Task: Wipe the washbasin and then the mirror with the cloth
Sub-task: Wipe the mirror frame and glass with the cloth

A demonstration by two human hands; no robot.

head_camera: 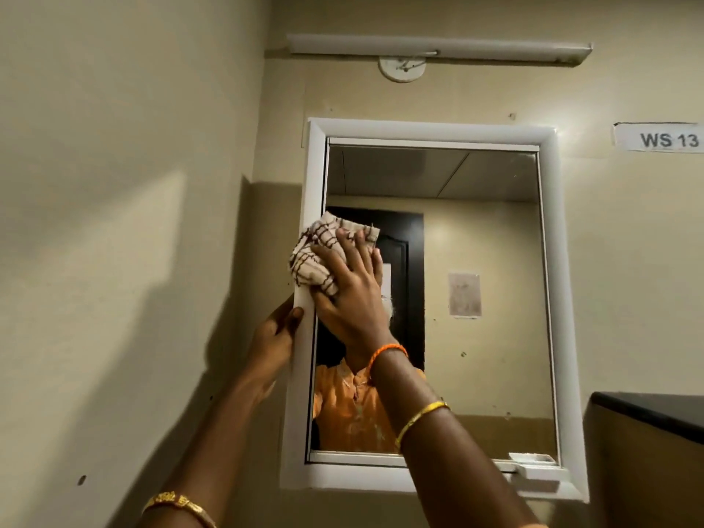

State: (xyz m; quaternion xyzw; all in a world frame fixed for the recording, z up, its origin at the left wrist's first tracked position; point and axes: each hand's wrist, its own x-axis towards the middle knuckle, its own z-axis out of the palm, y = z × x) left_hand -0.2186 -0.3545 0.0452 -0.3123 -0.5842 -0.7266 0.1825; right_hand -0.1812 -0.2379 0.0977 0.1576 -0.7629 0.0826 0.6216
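Observation:
A white-framed mirror [495, 261] hangs on the beige wall ahead of me. My right hand [348, 291] presses a bunched cream cloth with brown checks [316, 257] flat against the mirror's left side, over the glass and the inner frame edge. My left hand [276, 335] grips the outer left edge of the mirror frame [301, 394], just below the cloth. The glass reflects a person in an orange top, a dark door and a paper on the far wall. The washbasin is out of view.
A tube light fitting [438, 47] runs along the wall above the mirror. A paper label reading WS 13 [663, 139] is stuck at the right. A dark counter edge [647, 409] juts in at lower right. A side wall stands close on the left.

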